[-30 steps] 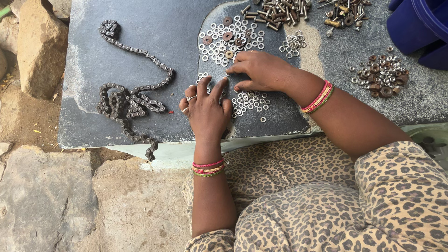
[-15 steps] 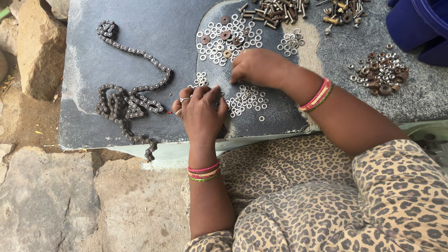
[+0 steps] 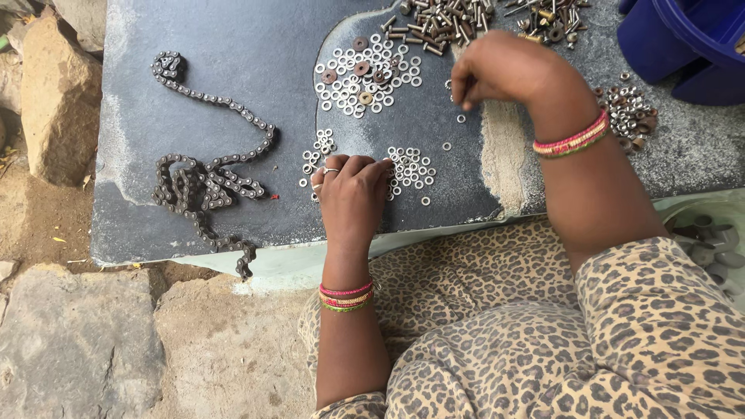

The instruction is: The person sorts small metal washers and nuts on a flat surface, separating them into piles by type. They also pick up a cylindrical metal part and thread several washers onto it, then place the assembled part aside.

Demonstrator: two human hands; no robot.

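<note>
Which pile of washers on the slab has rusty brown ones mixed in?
The large upper pile of washers, beyond the left hand, holds several brown ones. The small piles by that hand's fingers are all silver.

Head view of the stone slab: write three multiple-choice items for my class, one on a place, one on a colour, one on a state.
1. Where does the chain lie relative to the left hand?
A. On the slab, out past that hand's outer side
B. In the blue tub
C. Under the right hand

2. What colour is the tub at the slab's far corner?
A. Red
B. Blue
C. White

3. How is the right hand placed?
A. Flat, palm up
B. Gripping the chain
C. Fingers curled down over loose washers

Answers:
1 A: the chain coils on the slab, beyond the left hand and clear of it.
2 B: its walls are plainly blue.
3 C: the fingertips bunch downward above scattered washers.
</note>
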